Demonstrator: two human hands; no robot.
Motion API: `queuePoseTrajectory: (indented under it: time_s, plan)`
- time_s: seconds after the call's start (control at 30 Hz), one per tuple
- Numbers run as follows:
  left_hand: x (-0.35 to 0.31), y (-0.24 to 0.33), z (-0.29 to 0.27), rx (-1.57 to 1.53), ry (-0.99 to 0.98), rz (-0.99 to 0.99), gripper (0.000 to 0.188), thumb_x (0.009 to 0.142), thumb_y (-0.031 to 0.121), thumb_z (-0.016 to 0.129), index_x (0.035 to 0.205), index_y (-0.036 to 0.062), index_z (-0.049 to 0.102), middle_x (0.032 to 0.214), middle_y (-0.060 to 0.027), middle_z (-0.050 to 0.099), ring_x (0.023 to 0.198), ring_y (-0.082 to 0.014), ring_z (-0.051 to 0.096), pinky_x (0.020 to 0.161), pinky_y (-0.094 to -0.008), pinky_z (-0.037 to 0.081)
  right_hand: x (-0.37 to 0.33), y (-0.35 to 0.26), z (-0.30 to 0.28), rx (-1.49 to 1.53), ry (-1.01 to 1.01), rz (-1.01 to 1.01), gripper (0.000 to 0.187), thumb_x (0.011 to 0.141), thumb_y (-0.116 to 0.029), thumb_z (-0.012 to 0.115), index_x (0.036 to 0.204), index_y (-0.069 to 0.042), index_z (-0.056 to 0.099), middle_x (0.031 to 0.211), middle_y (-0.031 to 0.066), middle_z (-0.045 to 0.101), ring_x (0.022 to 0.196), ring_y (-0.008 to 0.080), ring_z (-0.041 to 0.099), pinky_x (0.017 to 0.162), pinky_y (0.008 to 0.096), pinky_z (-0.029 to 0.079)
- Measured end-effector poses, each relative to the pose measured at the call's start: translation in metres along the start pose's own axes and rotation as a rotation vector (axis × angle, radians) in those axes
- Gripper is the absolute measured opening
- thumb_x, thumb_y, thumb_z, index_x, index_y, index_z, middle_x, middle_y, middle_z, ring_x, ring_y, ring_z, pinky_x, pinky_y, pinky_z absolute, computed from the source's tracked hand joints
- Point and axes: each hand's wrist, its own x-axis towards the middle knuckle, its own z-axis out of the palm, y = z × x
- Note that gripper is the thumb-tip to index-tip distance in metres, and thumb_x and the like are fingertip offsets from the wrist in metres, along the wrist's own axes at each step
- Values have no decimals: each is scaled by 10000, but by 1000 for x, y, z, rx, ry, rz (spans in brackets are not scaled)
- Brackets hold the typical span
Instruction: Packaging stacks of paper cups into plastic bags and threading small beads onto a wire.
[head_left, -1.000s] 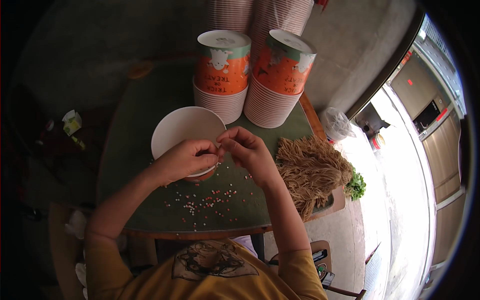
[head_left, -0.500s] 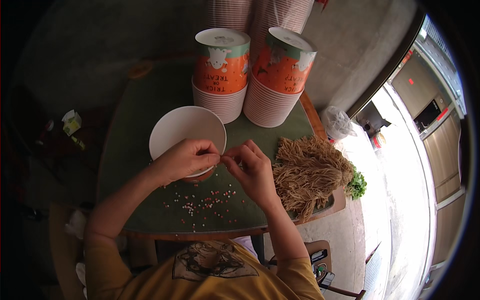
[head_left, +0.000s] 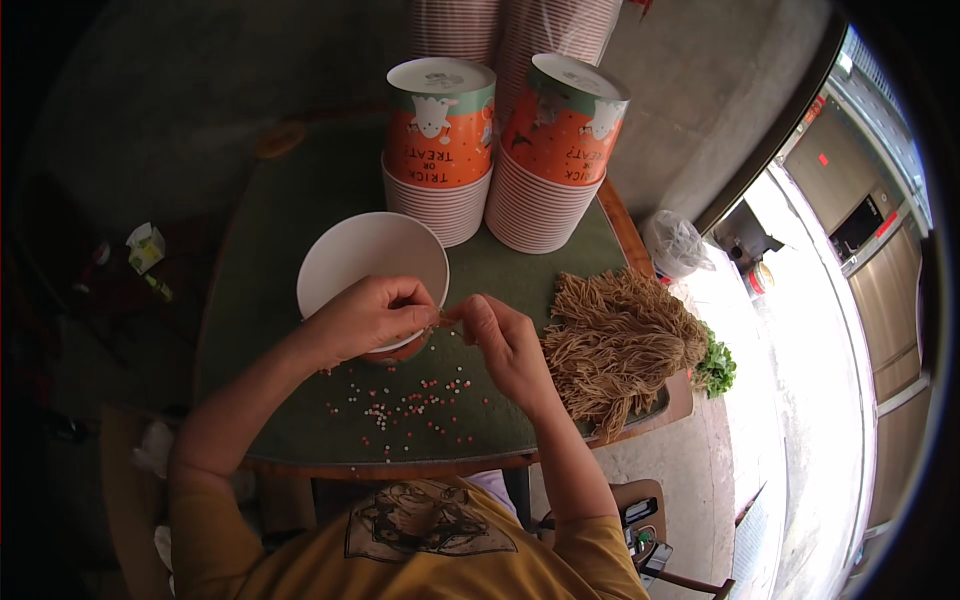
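My left hand (head_left: 368, 318) is pinched shut over the near rim of a white-lined paper bucket (head_left: 350, 245). Between its fingertips and those of my right hand (head_left: 503, 345) runs a short brown strand (head_left: 446, 318). My right hand, curled with thumb and fingers pressed together, grips the strand's other end above the green tabletop. Small red, pink and white beads (head_left: 415, 402) lie scattered on the table below my hands. A thick bundle of brown string (head_left: 620, 345) rests on the table just right of my right hand.
Two upside-down stacks of orange and green paper buckets (head_left: 437, 140) stand behind the open bucket, with plastic-wrapped stacks (head_left: 455, 30) further back. Leafy greens (head_left: 715, 368) show beyond the string bundle. A clear plastic bag (head_left: 675, 243) sits past the table's right edge (head_left: 625, 235).
My right hand has turned and its fingers have shifted, so more of the brown strand shows between my hands. My left hand has stayed nearly in place.
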Motion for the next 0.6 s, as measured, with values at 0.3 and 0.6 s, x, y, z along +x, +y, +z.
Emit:
queuePoseTrajectory:
  time_s: [0.3, 0.6]
  plan:
    - [-2, 6, 1, 33, 9, 3, 162, 924, 165, 581, 898, 7, 608, 803, 7, 605, 734, -49, 538, 671, -212, 451, -3, -3, -10, -135, 48, -337, 189, 896, -210, 610, 875, -22, 617, 780, 45, 541, 596, 181, 524, 566, 305, 440]
    - [0, 3, -1, 47, -22, 44, 170, 935, 156, 552, 880, -1, 589, 762, 0, 593, 685, -51, 541, 615, -212, 448, 1, -8, -1, -425, 116, -284, 99, 861, -111, 632, 888, -17, 648, 761, 83, 551, 646, 197, 566, 597, 329, 460]
